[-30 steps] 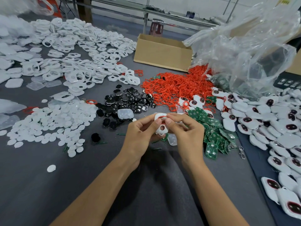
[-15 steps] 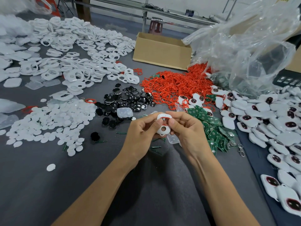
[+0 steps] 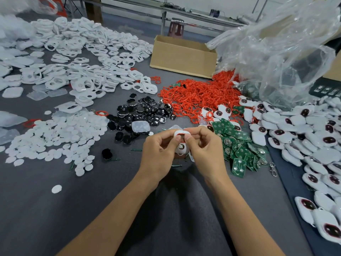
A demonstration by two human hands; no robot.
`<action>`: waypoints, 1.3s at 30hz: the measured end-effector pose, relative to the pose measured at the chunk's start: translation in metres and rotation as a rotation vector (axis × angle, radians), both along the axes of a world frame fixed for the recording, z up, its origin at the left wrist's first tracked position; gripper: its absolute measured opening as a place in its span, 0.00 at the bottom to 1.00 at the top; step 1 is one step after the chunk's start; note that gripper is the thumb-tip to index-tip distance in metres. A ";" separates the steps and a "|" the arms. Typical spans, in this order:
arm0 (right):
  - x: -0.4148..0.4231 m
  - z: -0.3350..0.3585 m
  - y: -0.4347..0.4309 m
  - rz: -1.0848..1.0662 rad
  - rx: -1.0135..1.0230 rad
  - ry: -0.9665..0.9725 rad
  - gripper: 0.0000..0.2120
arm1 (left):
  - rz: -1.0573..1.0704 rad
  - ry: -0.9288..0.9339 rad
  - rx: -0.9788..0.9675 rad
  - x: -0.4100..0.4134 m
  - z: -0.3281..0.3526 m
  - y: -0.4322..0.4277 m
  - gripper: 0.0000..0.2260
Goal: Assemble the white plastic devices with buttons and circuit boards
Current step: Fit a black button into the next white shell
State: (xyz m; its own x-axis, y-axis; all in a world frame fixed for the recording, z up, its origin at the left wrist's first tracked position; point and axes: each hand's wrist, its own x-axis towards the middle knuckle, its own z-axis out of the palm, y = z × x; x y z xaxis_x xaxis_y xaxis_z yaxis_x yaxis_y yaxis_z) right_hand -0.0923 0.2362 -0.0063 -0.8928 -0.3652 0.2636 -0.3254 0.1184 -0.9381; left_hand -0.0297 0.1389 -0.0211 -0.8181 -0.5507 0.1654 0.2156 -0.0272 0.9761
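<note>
bare grey table (image 3: 55, 218) before the white discs (image 3: 55, 139), green circuit boards (image 3: 238, 145) crowding right

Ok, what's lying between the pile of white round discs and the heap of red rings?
A pile of black buttons, with a clear plastic piece on its near edge, fills that stretch in the head view.

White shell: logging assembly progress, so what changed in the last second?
Left hand and right hand slid their thumbs down the white shell, from top edge to middle, uncovering its red-rimmed upper opening. Both keep their grip; the circuit-board pile lies unchanged.
</note>
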 end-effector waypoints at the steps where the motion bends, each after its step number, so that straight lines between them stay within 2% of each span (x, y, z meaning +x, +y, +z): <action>1: 0.000 0.000 0.001 0.008 0.021 0.011 0.06 | 0.006 -0.007 0.017 0.000 0.000 0.000 0.10; 3: -0.001 0.000 0.003 0.007 0.075 0.055 0.07 | 0.049 -0.029 0.040 -0.001 0.000 -0.001 0.09; 8: -0.017 0.000 0.019 -0.229 0.207 0.255 0.14 | 0.275 -0.046 0.113 -0.003 -0.003 -0.014 0.10; 10: -0.019 -0.001 0.021 -0.256 0.251 0.309 0.15 | 0.333 -0.017 0.164 -0.003 0.000 -0.017 0.12; 15: -0.016 -0.005 0.003 -0.126 0.405 0.439 0.12 | 0.374 -0.013 0.272 -0.003 0.002 -0.018 0.13; 19: -0.031 0.006 -0.029 -0.016 0.572 0.527 0.13 | 0.410 -0.022 0.238 -0.004 0.003 -0.016 0.14; 23: -0.058 0.020 -0.073 0.157 0.802 0.470 0.14 | 0.411 -0.027 0.264 -0.003 0.004 -0.015 0.14; 27: -0.071 0.016 -0.091 0.158 0.972 0.507 0.13 | 0.403 -0.023 0.290 -0.003 0.004 -0.017 0.13; 29: -0.072 0.017 -0.087 0.136 0.928 0.530 0.11 | 0.407 -0.024 0.290 -0.003 0.003 -0.017 0.13; 31: -0.070 0.020 -0.076 0.101 0.758 0.469 0.08 | 0.413 -0.031 0.269 -0.003 0.002 -0.016 0.14; 33: -0.058 0.025 -0.060 0.136 0.458 0.234 0.08 | 0.406 -0.038 0.243 -0.004 0.001 -0.016 0.14; 36: -0.036 0.028 -0.035 0.316 0.045 -0.150 0.10 | 0.379 -0.050 0.216 -0.006 0.001 -0.015 0.12; 39: -0.025 0.027 -0.021 0.357 -0.057 -0.300 0.09 | 0.330 -0.054 0.241 -0.005 0.002 -0.012 0.10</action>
State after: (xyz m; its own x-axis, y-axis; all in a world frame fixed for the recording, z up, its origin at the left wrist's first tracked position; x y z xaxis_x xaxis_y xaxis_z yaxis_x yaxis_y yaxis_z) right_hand -0.1169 0.2154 0.0208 -0.7538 -0.6557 0.0419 -0.0503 -0.0060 -0.9987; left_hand -0.0352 0.1267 -0.0196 -0.5948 -0.8029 -0.0387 0.2000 -0.1944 0.9603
